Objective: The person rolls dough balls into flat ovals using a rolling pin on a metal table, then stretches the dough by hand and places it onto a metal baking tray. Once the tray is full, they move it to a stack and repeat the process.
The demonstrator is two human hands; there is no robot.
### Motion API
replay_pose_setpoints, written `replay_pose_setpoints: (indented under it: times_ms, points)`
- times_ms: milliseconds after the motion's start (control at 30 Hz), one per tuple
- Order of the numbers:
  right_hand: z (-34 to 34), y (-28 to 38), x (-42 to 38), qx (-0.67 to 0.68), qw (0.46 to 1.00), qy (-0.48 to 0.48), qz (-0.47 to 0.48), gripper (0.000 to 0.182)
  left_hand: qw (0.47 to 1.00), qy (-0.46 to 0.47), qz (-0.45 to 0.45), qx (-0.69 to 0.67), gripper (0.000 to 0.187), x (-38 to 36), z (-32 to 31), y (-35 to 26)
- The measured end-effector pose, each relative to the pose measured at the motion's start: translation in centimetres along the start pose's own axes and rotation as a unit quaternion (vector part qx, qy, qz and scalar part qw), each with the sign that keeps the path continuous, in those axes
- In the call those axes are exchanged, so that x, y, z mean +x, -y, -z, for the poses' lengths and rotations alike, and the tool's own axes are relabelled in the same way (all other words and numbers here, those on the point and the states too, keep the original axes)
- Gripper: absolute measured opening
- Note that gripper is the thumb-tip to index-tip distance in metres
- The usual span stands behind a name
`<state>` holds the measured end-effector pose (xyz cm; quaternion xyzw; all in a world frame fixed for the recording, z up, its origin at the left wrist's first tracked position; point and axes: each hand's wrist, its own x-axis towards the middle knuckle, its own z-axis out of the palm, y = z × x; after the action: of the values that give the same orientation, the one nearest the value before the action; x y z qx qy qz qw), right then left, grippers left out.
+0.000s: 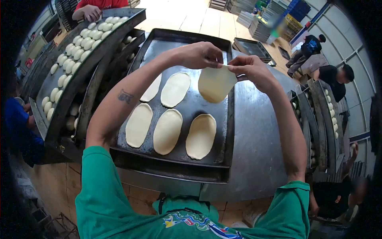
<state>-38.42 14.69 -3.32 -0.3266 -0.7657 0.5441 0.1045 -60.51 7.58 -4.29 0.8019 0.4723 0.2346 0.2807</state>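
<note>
Between my two hands hangs a thin flattened piece of dough (217,84), pinched along its top edge above the far right part of a dark baking tray (175,157). My left hand (200,55) grips the dough's upper left edge with fingers and thumb together. On its upper right corner, my right hand (253,71) is closed in a similar pinch. Oval dough pieces lie flat on the tray, among them one at the near right (201,136), one at the near middle (168,131) and one behind it (175,89). My left forearm partly covers another oval at the far left.
Trays of small dough balls (81,44) are stacked at the left, with a person in red (101,4) behind them. More dough-ball trays (318,119) stand at the right. A steel table (258,147) supports the baking tray. Several other people are around.
</note>
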Motion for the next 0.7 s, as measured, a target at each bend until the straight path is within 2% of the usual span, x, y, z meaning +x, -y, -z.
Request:
replay_pose_setpoints:
  times_ms: [67,100,200,267,300,400,467,533,600,667,700]
  points:
    - [-0.5,-1.4,2.0,0.006,0.999,-0.005,-0.052,0.019,1.000,-0.002,-0.009,-0.025,0.024,0.7,-1.3,3.3]
    - [-1.1,-3.1,3.5,-0.012,0.998,-0.027,-0.063,0.016,1.000,-0.010,0.014,-0.017,0.024,1.2,-2.5,5.1]
    - [-2.8,-10.8,8.6,0.011,0.992,-0.058,-0.110,0.017,0.997,-0.038,0.057,0.026,0.024,3.6,-7.8,12.3]
    - [-3.0,-14.9,11.7,-0.125,0.979,-0.108,-0.123,0.025,0.991,-0.077,0.096,0.049,0.021,4.8,-10.5,14.8]
    - [-3.6,-15.1,12.1,-0.163,0.967,-0.155,-0.123,0.026,0.986,-0.145,0.067,0.038,0.018,4.8,-11.2,15.0]
    - [-4.6,-14.2,12.0,-0.140,0.970,-0.158,-0.124,0.035,0.980,-0.159,0.101,0.059,0.016,5.3,-11.9,15.6]
    - [-5.1,-13.0,11.5,-0.198,0.956,-0.159,-0.145,0.048,0.982,-0.162,0.080,0.060,0.014,5.2,-12.0,16.2]
    - [-5.7,-11.9,10.1,-0.173,0.957,-0.176,-0.155,0.051,0.981,-0.166,0.078,0.060,0.015,4.8,-11.7,15.8]
    - [-6.1,-14.2,10.7,-0.114,0.964,-0.181,-0.158,0.051,0.973,-0.192,0.089,0.089,0.019,4.2,-11.4,14.7]
    - [-6.9,-13.8,9.6,0.004,0.970,-0.213,-0.117,0.054,0.967,-0.223,0.054,0.111,0.020,3.4,-11.3,13.5]
    - [-6.7,-14.1,9.6,-0.001,0.967,-0.221,-0.127,0.052,0.976,-0.187,0.066,0.093,0.021,2.8,-10.7,11.7]
